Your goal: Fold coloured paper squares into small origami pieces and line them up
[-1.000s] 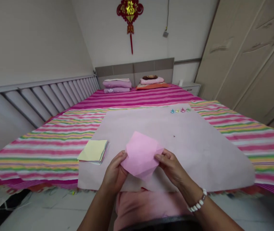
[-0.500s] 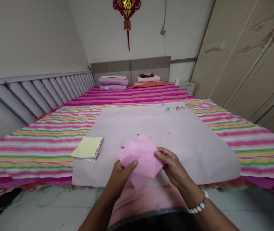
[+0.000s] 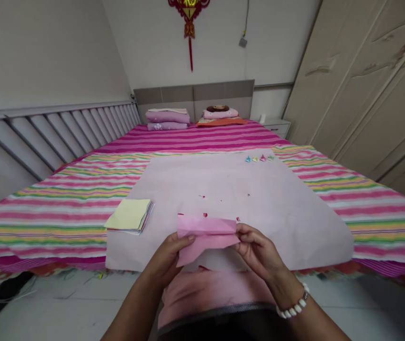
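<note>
A pink sheet of paper [image 3: 205, 234] is held folded over, just above the near edge of a large pale sheet [image 3: 259, 199] that lies on the striped bed. My left hand [image 3: 168, 258] pinches its left end with thumb and fingers closed. At the right end, my right hand [image 3: 259, 251] grips it the same way; a white bead bracelet is on that wrist. A stack of coloured paper squares [image 3: 129, 216] with a yellow one on top lies to the left of my hands.
Several small folded paper pieces [image 3: 259, 158] sit in a row at the far right of the pale sheet. Folded bedding [image 3: 168, 121] and a pillow pile [image 3: 220, 116] lie by the headboard. A wardrobe [image 3: 365, 80] stands on the right, a slatted rail [image 3: 63, 132] on the left.
The pink paper went from an open, angular shape to a flat folded strip. Both hands shifted slightly lower and closer to the bed edge.
</note>
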Tool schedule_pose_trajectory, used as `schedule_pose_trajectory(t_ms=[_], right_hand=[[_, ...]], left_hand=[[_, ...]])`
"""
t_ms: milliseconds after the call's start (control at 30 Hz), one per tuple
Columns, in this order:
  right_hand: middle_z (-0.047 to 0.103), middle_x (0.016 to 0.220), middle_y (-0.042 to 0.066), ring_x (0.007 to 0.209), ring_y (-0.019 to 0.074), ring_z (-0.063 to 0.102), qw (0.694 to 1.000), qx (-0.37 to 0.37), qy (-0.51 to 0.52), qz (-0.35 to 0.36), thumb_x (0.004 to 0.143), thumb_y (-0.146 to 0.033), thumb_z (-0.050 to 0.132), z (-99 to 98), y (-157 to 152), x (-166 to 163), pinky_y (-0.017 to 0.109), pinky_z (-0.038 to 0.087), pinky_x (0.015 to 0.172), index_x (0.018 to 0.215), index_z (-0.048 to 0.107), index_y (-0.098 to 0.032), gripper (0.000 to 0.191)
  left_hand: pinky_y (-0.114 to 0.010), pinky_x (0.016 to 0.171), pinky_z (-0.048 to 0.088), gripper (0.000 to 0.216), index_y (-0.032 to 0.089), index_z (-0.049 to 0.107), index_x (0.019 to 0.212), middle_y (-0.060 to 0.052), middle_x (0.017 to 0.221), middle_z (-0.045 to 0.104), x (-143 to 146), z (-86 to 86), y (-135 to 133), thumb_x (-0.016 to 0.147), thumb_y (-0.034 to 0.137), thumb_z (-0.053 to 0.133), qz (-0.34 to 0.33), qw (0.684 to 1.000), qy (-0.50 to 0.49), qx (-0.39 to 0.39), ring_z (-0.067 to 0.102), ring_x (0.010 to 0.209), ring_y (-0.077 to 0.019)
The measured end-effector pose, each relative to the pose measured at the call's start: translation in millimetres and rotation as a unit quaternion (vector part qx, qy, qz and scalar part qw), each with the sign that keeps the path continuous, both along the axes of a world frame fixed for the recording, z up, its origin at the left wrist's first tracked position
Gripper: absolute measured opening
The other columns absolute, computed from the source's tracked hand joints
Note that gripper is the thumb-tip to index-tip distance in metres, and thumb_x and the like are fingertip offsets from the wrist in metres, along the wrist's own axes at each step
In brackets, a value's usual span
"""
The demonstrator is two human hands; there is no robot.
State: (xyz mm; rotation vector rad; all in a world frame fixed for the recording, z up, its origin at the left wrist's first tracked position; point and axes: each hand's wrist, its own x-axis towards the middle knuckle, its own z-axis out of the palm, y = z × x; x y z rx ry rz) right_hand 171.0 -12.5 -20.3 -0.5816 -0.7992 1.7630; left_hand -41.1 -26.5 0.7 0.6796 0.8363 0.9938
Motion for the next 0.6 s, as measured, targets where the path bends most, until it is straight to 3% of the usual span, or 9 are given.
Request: schedule_pose_trajectory(t_ms=[133,233,333,400,500,600], right_hand=[[0.070,0.084,0.001,0.076,0.0162,0.062,0.997,0.056,-0.055,0.008,0.058,-0.008,0.069,-3.7,-4.0,-0.6,0.030,0.047,0.079,0.095,0.071,-0.023,0.040],[0.064,0.067,-0.001,0.059,0.0122,0.054,0.989,0.059,-0.122,-0.059,0.060,-0.018,0.078,-6.1,-3.2,-3.1,0.025,0.045,0.061,0.080,0.071,-0.020,0.022],[0.058,0.059,-0.003,0.049,0.0089,0.047,0.984,0.007,-0.138,-0.116,0.063,-0.028,0.079,-6.8,-0.9,-7.6,0.022,0.038,0.048,0.069,0.068,-0.017,0.017],[0.059,0.061,-0.003,0.048,0.0079,0.047,0.986,-0.019,-0.125,-0.107,0.064,-0.031,0.079,-6.4,-1.3,-12.2,0.021,0.037,0.047,0.076,0.069,-0.017,0.021],[0.063,0.065,-0.002,0.046,0.0074,0.049,0.990,-0.027,-0.111,-0.080,0.064,-0.031,0.079,-6.3,-5.3,-20.8,0.020,0.038,0.047,0.086,0.069,-0.017,0.028],[0.063,0.063,-0.002,0.045,0.0078,0.050,0.992,-0.016,-0.115,-0.054,0.066,-0.031,0.078,-8.5,-9.7,-27.4,0.020,0.039,0.047,0.087,0.068,-0.016,0.028]], left_hand=[[-0.017,0.059,0.049,0.010,0.011,0.070,0.078,-0.004,0.074,0.071,2.8,-2.2,2.1,0.069,0.014,0.073,0.033,0.995,-0.013,-0.093,0.063,0.065,-0.0107],[-0.018,0.054,0.048,0.019,0.010,0.068,0.081,-0.005,0.074,0.069,2.1,-7.0,3.7,0.071,0.025,0.074,0.016,0.992,-0.025,-0.123,0.062,0.061,-0.0108],[-0.016,0.046,0.041,0.034,0.013,0.066,0.078,0.000,0.067,0.063,1.6,-11.8,5.0,0.067,0.044,0.075,0.002,0.994,-0.078,-0.072,0.052,0.049,-0.0058],[-0.015,0.048,0.040,0.035,0.013,0.064,0.075,0.002,0.064,0.060,3.9,-14.2,5.2,0.059,0.039,0.081,0.014,0.998,-0.058,0.018,0.048,0.049,-0.0049],[-0.022,0.065,0.048,0.035,0.013,0.067,0.086,-0.003,0.077,0.067,13.0,-16.0,4.5,0.059,0.028,0.083,0.053,0.992,0.049,0.108,0.060,0.071,-0.0137],[-0.034,0.082,0.049,0.036,0.011,0.066,0.102,-0.010,0.093,0.070,24.6,-15.8,3.7,0.074,0.034,0.071,0.110,0.986,0.081,0.095,0.063,0.092,-0.0231]])
